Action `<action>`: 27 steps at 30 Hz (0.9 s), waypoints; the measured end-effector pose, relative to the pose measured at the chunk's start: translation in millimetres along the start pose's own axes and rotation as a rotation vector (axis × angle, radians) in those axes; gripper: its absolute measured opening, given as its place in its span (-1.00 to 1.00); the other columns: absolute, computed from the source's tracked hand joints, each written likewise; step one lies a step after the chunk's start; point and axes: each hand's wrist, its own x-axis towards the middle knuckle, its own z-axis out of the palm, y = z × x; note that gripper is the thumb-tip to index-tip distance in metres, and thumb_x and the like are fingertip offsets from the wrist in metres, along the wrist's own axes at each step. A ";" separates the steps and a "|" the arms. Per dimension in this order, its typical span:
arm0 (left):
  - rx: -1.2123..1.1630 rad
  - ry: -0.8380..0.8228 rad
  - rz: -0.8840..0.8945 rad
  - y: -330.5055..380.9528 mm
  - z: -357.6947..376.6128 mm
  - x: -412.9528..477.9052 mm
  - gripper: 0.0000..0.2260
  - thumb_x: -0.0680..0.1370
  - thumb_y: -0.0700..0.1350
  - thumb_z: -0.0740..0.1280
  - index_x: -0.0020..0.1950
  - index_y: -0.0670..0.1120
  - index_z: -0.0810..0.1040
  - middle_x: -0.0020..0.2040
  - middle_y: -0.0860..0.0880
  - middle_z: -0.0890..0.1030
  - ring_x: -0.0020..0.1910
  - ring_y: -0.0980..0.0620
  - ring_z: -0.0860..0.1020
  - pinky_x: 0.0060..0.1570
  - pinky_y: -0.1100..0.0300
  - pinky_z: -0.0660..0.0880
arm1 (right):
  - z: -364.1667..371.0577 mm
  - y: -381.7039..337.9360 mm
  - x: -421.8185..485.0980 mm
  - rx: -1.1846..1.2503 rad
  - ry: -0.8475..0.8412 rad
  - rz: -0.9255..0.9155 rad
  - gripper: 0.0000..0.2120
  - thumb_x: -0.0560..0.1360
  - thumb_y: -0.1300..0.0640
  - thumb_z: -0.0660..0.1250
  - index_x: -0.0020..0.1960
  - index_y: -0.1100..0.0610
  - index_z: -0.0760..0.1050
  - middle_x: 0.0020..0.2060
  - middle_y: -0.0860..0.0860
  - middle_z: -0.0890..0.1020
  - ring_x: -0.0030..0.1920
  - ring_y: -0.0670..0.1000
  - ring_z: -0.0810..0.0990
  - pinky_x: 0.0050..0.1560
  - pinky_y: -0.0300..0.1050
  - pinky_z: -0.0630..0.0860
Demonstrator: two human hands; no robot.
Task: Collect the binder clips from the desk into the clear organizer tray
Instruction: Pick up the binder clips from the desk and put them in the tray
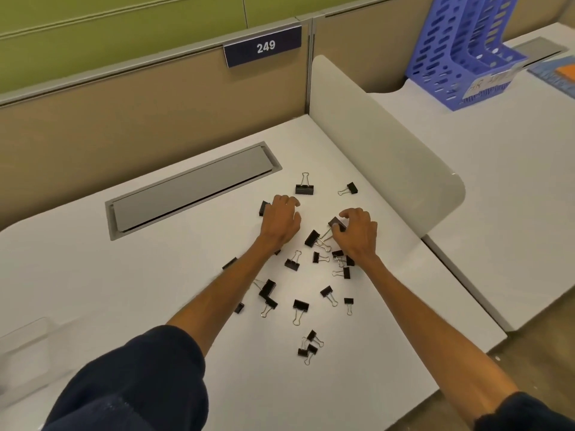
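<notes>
Dark navy sleeve [140,384] nearest | right hand [357,236] pinches black metal binder clip [337,223] | left hand [280,219] curled, grasp hidden | loose clips [300,305] strewn on white desk [155,275] | clear plastic organizer tray [28,340] far left, left hand nearer

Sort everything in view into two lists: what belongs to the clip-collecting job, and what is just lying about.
Job: clips scattered on the desk; clear tray at the desk's left edge; left hand, curled over the desk; right hand, pinching one clip.

Lying about: blue file rack; 249 sign; grey cable flap; orange pad.
</notes>
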 end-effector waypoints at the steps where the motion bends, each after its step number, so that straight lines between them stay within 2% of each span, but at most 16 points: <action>1: 0.015 -0.016 0.006 3.2 1.7 7.9 -0.73 0.56 -0.15 0.23 0.25 -0.13 0.49 0.20 -0.10 0.54 0.22 -0.09 0.42 0.09 0.03 0.35 | 1.0 1.7 0.1 -0.010 -0.008 -0.008 -0.72 0.43 0.06 0.34 0.11 0.13 0.54 0.06 0.02 0.59 0.10 0.07 0.51 0.06 0.05 0.36; 8: 0.151 -0.100 0.045 9.6 17.0 61.1 -0.70 0.59 -0.17 0.16 0.32 -0.17 0.39 0.24 -0.16 0.46 0.16 -0.14 0.42 0.03 0.00 0.39 | 12.1 15.2 1.6 -0.035 0.046 -0.084 -0.74 0.33 0.04 0.29 -0.04 0.11 0.57 -0.10 -0.01 0.61 -0.07 0.06 0.52 -0.10 -0.01 0.36; 13: 0.153 -0.130 0.015 6.4 27.1 81.7 -0.66 0.59 -0.22 0.18 0.37 -0.16 0.37 0.31 -0.15 0.42 0.25 -0.13 0.38 0.08 0.00 0.37 | 15.6 19.9 4.9 -0.025 0.068 -0.109 -0.77 0.35 0.02 0.30 -0.06 0.09 0.58 -0.12 -0.02 0.59 -0.08 0.03 0.50 -0.11 -0.08 0.28; 18: 0.175 -0.116 0.044 0.4 38.8 84.5 -0.67 0.56 -0.30 0.22 0.33 -0.16 0.42 0.29 -0.13 0.44 0.24 -0.13 0.38 0.04 0.01 0.36 | 17.3 21.4 8.5 0.028 0.028 -0.091 -0.73 0.40 0.02 0.28 0.02 0.13 0.59 -0.06 0.01 0.58 -0.03 0.03 0.49 -0.05 -0.10 0.27; 23: 0.115 -0.091 0.039 -2.1 40.4 82.8 -0.72 0.57 -0.26 0.27 0.28 -0.18 0.48 0.21 -0.14 0.46 0.18 -0.13 0.39 0.01 0.02 0.37 | 18.0 13.0 17.1 0.060 -0.027 -0.031 -0.70 0.47 0.14 0.29 0.19 0.13 0.54 0.07 0.04 0.54 0.09 0.06 0.46 0.02 -0.11 0.27; 27: 0.080 -0.090 0.020 -1.5 43.7 77.1 -0.78 0.57 -0.23 0.28 0.21 -0.20 0.50 0.18 -0.15 0.47 0.15 -0.13 0.40 0.00 0.02 0.42 | 19.3 2.1 20.3 0.105 -0.069 -0.008 -0.61 0.49 0.21 0.28 0.31 0.16 0.46 0.19 0.08 0.51 0.20 0.10 0.42 0.11 0.00 0.34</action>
